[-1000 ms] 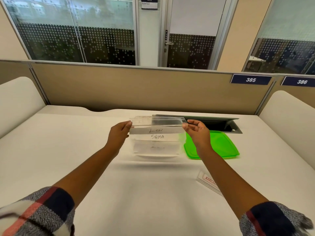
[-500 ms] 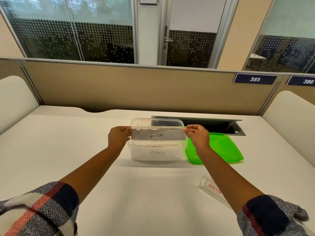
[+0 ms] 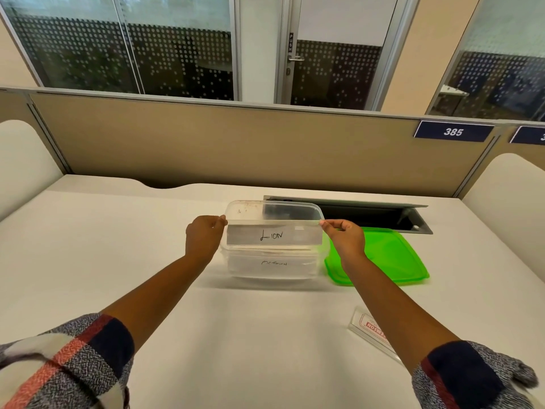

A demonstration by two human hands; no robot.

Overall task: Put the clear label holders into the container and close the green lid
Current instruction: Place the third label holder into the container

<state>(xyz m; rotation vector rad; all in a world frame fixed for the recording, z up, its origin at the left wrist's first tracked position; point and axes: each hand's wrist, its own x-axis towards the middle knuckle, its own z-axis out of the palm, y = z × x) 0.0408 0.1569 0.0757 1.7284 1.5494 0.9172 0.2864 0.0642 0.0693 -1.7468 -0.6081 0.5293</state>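
A clear label holder (image 3: 274,236) with a paper reading "LION" hangs level over the front rim of the clear plastic container (image 3: 244,209). My left hand (image 3: 203,240) pinches its left end and my right hand (image 3: 345,240) pinches its right end. Other label holders lie stacked inside the container, one with faint writing (image 3: 274,263). The green lid (image 3: 392,258) lies flat on the table just right of the container. One more clear label holder (image 3: 373,330) with a red stamp lies on the table near my right forearm, partly hidden by it.
A dark open cable tray (image 3: 368,215) is sunk into the white table (image 3: 118,246) behind the container and lid. A tan partition (image 3: 206,143) walls off the back, with white rounded side panels left and right.
Both hands have lowered the "LION" holder toward the container's front rim and closed their pinch on its ends. The view has shifted slightly downward and closer.
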